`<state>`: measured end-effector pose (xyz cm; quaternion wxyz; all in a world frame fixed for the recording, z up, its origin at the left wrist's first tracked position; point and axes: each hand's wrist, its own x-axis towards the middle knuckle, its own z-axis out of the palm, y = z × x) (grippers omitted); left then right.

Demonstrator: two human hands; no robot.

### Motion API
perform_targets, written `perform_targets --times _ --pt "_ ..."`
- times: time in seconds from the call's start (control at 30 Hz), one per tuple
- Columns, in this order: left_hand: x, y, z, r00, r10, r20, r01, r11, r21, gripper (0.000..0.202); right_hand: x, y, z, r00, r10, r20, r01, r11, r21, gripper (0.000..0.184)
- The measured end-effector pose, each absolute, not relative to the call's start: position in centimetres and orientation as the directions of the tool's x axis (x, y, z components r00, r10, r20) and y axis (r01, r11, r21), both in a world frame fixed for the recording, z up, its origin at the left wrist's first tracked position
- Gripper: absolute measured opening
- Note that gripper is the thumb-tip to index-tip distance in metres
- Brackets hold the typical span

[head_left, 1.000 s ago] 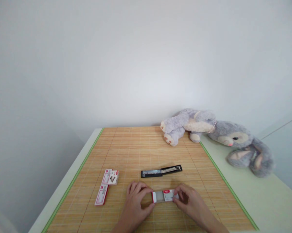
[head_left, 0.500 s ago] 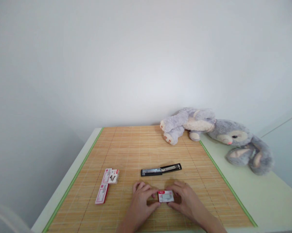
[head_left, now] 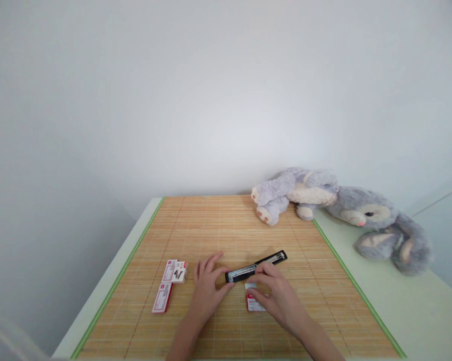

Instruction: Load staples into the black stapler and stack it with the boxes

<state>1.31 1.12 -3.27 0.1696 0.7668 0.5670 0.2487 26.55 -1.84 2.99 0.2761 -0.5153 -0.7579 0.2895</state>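
Observation:
A long black stapler (head_left: 256,266), opened flat, lies tilted on the bamboo mat (head_left: 218,225). My left hand (head_left: 206,291) pinches its left end between thumb and fingers. My right hand (head_left: 276,296) grips the stapler's middle from the near side. A small red and white staple box (head_left: 253,300) rests on the mat under my right hand, partly hidden by it.
Two more staple boxes lie to the left: one (head_left: 176,271) further back, one (head_left: 161,298) nearer. A grey plush rabbit (head_left: 346,210) lies across the mat's back right corner and the pale table (head_left: 399,311). A white wall stands behind.
Both hands let go of the staple box, which now lies on the mat. They moved forward onto the stapler, which has turned slightly, its right end further back.

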Motion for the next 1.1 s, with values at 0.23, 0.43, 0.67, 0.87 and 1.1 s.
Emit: perform_targets --times 0.23,0.43,0.67,0.87,1.1 --pt "1.6 -0.8 -3.0 0.289 0.944 0.163 0.770 -0.330 0.546 0.035 25.2 0.1 2.6 -0.334 0.940 0.075 0.676 0.294 -0.676 0.017" --pt "1.6 -0.7 -2.6 0.279 0.949 0.145 0.763 -0.311 0.567 0.036 24.9 0.3 2.5 -0.348 0.936 0.048 0.708 0.296 -0.641 0.016" --pt "1.6 -0.8 -2.8 0.262 0.952 0.157 0.754 -0.303 0.583 0.035 26.7 0.1 3.2 -0.333 0.941 0.053 0.777 0.306 -0.550 0.017" --pt "1.6 -0.7 -2.7 0.272 0.951 0.144 0.754 -0.304 0.582 0.035 25.5 -0.7 3.5 -0.381 0.923 0.041 0.793 0.350 -0.500 0.019" --pt "1.7 -0.7 -3.0 0.266 0.954 0.139 0.756 -0.295 0.584 0.035 29.9 -0.8 4.2 -0.316 0.948 0.050 0.840 0.303 -0.450 0.052"
